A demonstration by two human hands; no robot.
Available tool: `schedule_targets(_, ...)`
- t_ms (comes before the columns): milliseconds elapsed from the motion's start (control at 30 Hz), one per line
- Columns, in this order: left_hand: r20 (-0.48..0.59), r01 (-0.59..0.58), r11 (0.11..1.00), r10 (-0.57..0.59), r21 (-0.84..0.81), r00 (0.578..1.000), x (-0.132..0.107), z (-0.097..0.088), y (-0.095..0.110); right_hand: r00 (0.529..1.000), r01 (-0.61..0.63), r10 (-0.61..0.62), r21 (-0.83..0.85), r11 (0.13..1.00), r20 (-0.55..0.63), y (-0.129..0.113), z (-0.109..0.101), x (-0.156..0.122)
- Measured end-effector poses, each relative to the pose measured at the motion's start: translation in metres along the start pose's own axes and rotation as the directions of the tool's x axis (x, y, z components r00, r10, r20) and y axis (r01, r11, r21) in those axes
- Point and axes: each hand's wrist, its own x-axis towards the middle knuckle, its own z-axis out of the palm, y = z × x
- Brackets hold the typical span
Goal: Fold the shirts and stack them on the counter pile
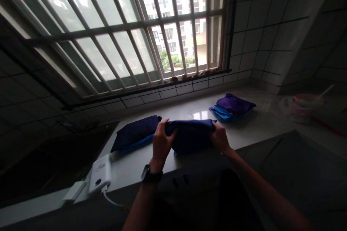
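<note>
Gripping a folded navy cloth [191, 136] from both ends: left hand [162, 142] at one end, right hand [221, 138] at the other, fingers [162, 127] on both sides curled over the top fold and closed tight on the fabric. Between the fingers, the cloth, low over the table [257, 130], with a sliver of brighter blue showing along its lower edge. Around the left wrist, a black watch [151, 175]. Just beyond the left fingers and touching the cloth, a second folded bundle [135, 133], dark navy on top with a blue layer beneath. Well past the right fingers, farther along the table, a third pile [232, 106], purple folded over bright blue. Near and to the left of the left fingers, lying at the table's front edge, a white power bank [99, 174], with a thin white cable [112, 200] curving down from it and a white plug block [74, 191] just beside it. Far off to the right of the right fingers, a pale plastic bag [291, 110] and a bowl [309, 101] with a white handle sticking out, too dim to tell more. Ahead of the fingers, along the back of the table, a tiled wall [173, 92] — and above it, a barred window [121, 29] with apartment blocks and trees outside.
</note>
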Motion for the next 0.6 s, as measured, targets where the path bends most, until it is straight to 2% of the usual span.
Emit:
schedule_targets(33,0.047,0.051,0.999,-0.052,0.018,0.998,0.011,0.017,0.002,0.997,-0.076,0.075,-0.079,0.994,-0.019,0.006,0.005,0.012)
schedule_targets(67,0.162,0.102,0.994,-0.108,0.045,0.981,0.017,0.033,0.003,0.99,-0.141,0.139,-0.156,0.978,-0.023,0.013,0.012,0.021)
schedule_targets(100,0.305,0.141,0.987,-0.158,0.076,0.939,0.02,0.048,0.002,0.982,-0.188,0.189,-0.218,0.958,-0.019,0.021,0.019,0.026)
schedule_targets(167,0.479,0.196,0.973,-0.232,0.125,0.846,0.015,0.071,-0.004,0.969,-0.237,0.247,-0.289,0.928,-0.002,0.036,0.032,0.027)
schedule_targets(200,0.504,0.226,0.965,-0.262,0.131,0.823,0.01,0.078,-0.007,0.966,-0.245,0.258,-0.295,0.924,0.003,0.042,0.037,0.025)
schedule_targets(233,0.491,0.275,0.953,-0.301,0.128,0.817,0.005,0.081,-0.01,0.967,-0.245,0.256,-0.282,0.927,0.001,0.047,0.041,0.022)
schedule_targets(300,0.447,0.426,0.899,-0.424,0.103,0.787,-0.001,0.082,-0.012,0.972,-0.231,0.234,-0.223,0.947,-0.015,0.054,0.045,0.016)
schedule_targets(367,0.449,0.602,0.795,-0.566,0.075,0.692,-0.002,0.078,-0.008,0.977,-0.214,0.212,-0.14,0.967,-0.032,0.056,0.045,0.012)
schedule_targets(433,0.475,0.719,0.695,-0.638,0.016,0.606,-0.001,0.077,0.002,0.981,-0.192,0.19,-0.05,0.98,-0.04,0.057,0.044,0.011)
schedule_targets(500,0.485,0.766,0.636,-0.643,-0.091,0.592,-0.002,0.08,0.013,0.986,-0.161,0.163,0.041,0.986,-0.042,0.057,0.043,0.01)
schedule_targets(600,0.476,0.758,0.604,-0.606,-0.247,0.638,-0.011,0.091,0.022,0.991,-0.121,0.129,0.172,0.978,-0.038,0.057,0.041,0.008)
